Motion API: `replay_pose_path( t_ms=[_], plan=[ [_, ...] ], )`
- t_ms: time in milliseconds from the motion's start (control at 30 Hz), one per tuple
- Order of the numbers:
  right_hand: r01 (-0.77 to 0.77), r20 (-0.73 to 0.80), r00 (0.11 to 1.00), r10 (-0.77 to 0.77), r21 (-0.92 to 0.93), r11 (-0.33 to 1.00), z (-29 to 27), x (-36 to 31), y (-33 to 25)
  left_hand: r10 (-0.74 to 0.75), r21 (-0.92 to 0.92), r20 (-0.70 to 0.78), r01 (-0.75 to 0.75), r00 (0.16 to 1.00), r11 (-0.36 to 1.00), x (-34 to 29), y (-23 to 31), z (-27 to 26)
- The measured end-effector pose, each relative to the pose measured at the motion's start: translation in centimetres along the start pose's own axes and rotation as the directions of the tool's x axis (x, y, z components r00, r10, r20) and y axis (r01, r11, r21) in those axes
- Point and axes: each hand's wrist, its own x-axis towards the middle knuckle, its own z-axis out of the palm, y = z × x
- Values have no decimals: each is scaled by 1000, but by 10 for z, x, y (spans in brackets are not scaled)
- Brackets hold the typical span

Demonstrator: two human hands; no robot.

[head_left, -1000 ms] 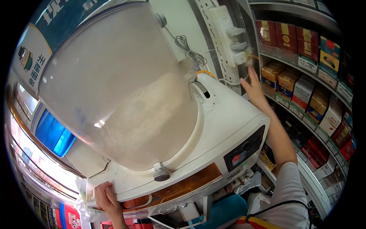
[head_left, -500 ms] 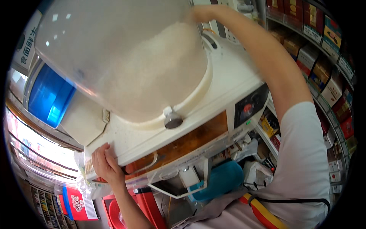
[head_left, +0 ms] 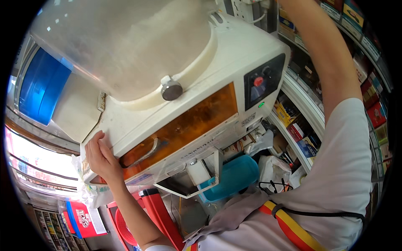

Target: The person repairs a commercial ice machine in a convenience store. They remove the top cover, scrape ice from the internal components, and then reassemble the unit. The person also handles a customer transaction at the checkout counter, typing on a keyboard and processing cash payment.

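A white countertop machine [head_left: 217, 67] carries a large clear hopper [head_left: 125, 54] holding pale, grain-like stuff. Below the hopper rim a metal knob [head_left: 171, 90] sticks out. An amber see-through panel [head_left: 188, 125] with a curved handle [head_left: 149, 151] spans the front. My left hand [head_left: 101, 159] rests against the machine's front left corner, fingers extended, holding nothing loose. My right forearm [head_left: 326, 46] reaches up past the machine's right side; the hand itself is outside the top edge of the view.
Under the machine's spout, a teal tub [head_left: 230, 178] stands low down. A blue container [head_left: 44, 85] is at the left. Boxed goods line shelves [head_left: 301, 83] on the right. Red plastic items [head_left: 161, 213] and a white plastic bag [head_left: 274, 169] lie below. A power strip [head_left: 243, 10] stands behind.
My right hand has left the hopper's far right rim and gone up and right out of view. The view has shifted, so the machine sits farther left and higher; my left hand stays on the corner.
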Motion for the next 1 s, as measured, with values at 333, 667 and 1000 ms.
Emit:
replay_pose_path(
  t_ms=[333,667,1000],
  plan=[
    [-136,-196,975,103,-164,977,32,-100,-42,-46,-113,4,46,999,992,1,2,-3],
    [45,-446,879,170,432,901,83,-203,-208,175,-272,-6,-170,984,947,-119,-20,-99],
    [0,185,867,-462,928,372,301,-252,-537,-307,-384,501,527,809,758,-432,-33,-213]
  ],
)
